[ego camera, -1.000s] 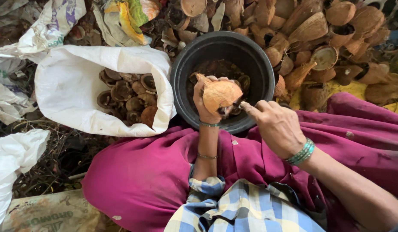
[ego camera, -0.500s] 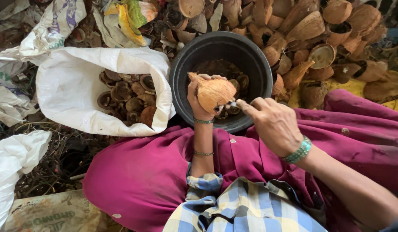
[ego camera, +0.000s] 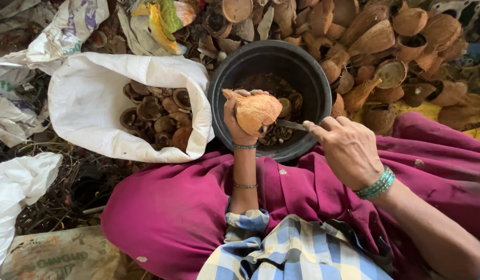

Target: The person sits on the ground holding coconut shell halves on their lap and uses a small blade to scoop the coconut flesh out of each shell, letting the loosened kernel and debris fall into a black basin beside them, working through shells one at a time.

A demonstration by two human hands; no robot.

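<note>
My left hand point(ego camera: 234, 122) grips a brown coconut shell half point(ego camera: 256, 111) and holds it over a black round tub point(ego camera: 307, 78). My right hand point(ego camera: 349, 150) is closed around a knife point(ego camera: 290, 125) whose blade points left and goes in under the shell. Dark shell pieces lie in the bottom of the tub. Both wrists wear bangles, and a magenta cloth point(ego camera: 188, 212) covers my lap below the hands.
A white sack point(ego camera: 89, 109) lying open to the left of the tub holds several dark shell cups. A heap of coconut husks and shells point(ego camera: 385, 46) fills the upper right. More white sacks point(ego camera: 17, 202) lie at the left, over dry twigs.
The left hand has turned the shell a little and lowered it slightly over the tub. The right hand has shifted slightly left with the knife.
</note>
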